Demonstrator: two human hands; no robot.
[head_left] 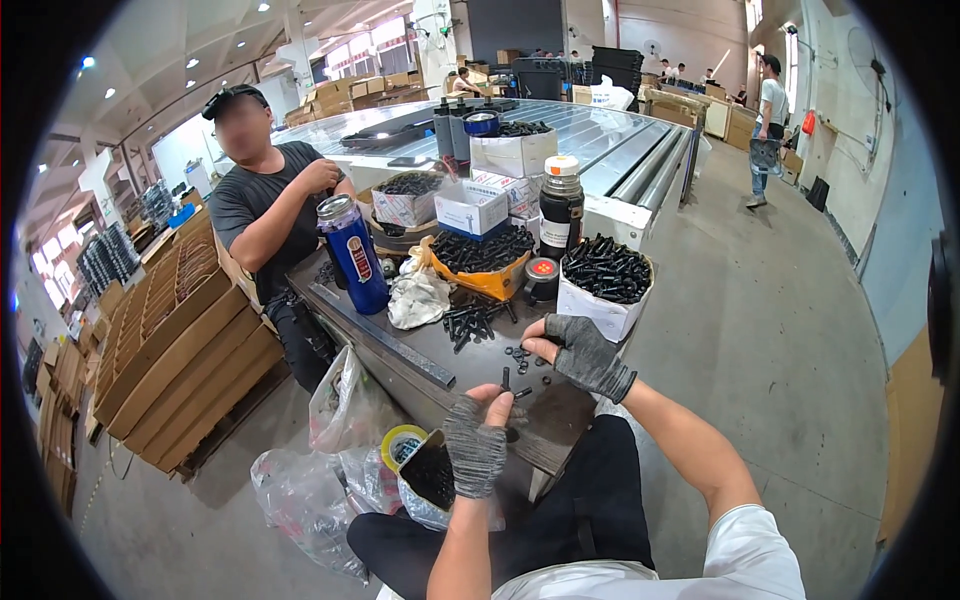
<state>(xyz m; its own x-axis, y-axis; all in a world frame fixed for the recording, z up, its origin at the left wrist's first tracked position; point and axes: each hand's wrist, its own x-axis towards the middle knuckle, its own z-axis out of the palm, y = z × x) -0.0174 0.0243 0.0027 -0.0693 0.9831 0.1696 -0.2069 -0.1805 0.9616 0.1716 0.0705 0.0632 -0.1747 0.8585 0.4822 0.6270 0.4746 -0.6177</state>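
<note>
Both my hands wear grey knit gloves with bare fingertips. My left hand (477,435) pinches a short black bolt (505,378) upright over the dark metal table (400,345). My right hand (580,350) rests on the table with its fingers curled at a scatter of small black nuts and bolts (528,360); whether it holds one I cannot tell. A loose pile of black bolts (472,322) lies just beyond. A white box (603,288) full of black bolts stands by my right hand, and an orange tray (485,260) of bolts behind the pile.
A person in a dark shirt sits across the table's left end (270,205). A blue flask (355,255), a dark bottle (560,208), white boxes (470,208), a crumpled rag (418,295) crowd the table. Plastic bags (320,470) and tape (400,445) lie by my knees. Flat cardboard stacks (180,350) stand left.
</note>
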